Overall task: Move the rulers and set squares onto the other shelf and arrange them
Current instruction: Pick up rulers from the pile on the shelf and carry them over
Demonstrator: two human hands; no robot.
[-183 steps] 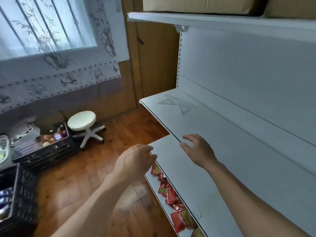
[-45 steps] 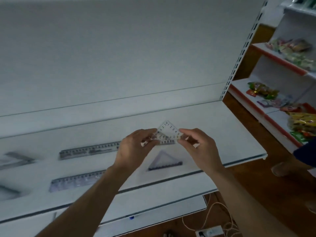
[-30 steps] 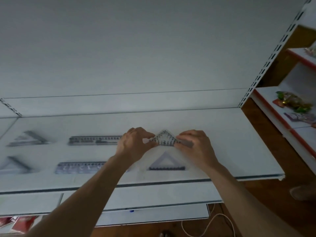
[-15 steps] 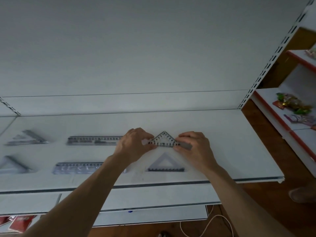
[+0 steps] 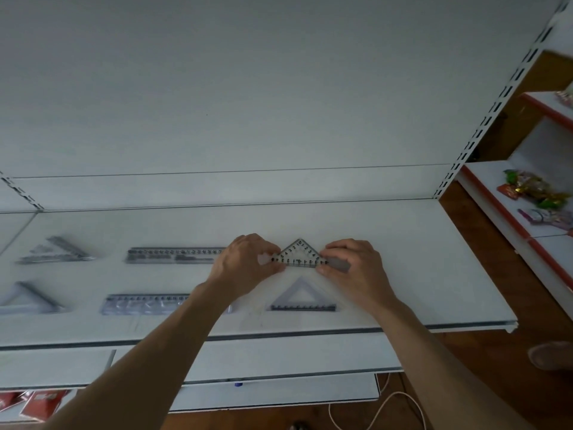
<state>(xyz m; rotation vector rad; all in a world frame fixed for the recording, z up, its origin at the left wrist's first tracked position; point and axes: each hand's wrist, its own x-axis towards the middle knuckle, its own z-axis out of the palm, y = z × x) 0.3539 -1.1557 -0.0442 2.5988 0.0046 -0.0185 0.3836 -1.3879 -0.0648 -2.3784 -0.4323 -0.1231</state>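
Note:
A small clear set square [image 5: 298,254] lies on the white shelf [image 5: 418,274], point facing the back wall. My left hand [image 5: 248,260] pinches its left corner and my right hand [image 5: 353,265] pinches its right corner. In front of it lies a second set square [image 5: 302,297]. To the left, two clear rulers lie flat: a back ruler [image 5: 173,255] and a front ruler [image 5: 145,304], partly hidden by my left forearm. Two more set squares sit at the far left, a back one [image 5: 59,249] and a front one [image 5: 26,297].
The shelf's right part is bare up to its end [image 5: 508,324]. A second shelving unit [image 5: 496,209] with snack packets [image 5: 539,190] stands on the right. Lower shelves [image 5: 279,358] stick out below. A white cable [image 5: 387,408] lies on the wooden floor.
Both hands lowered the small set square from the air onto the shelf behind the other set square, and now hold it flat there. Little has moved in the last half second.

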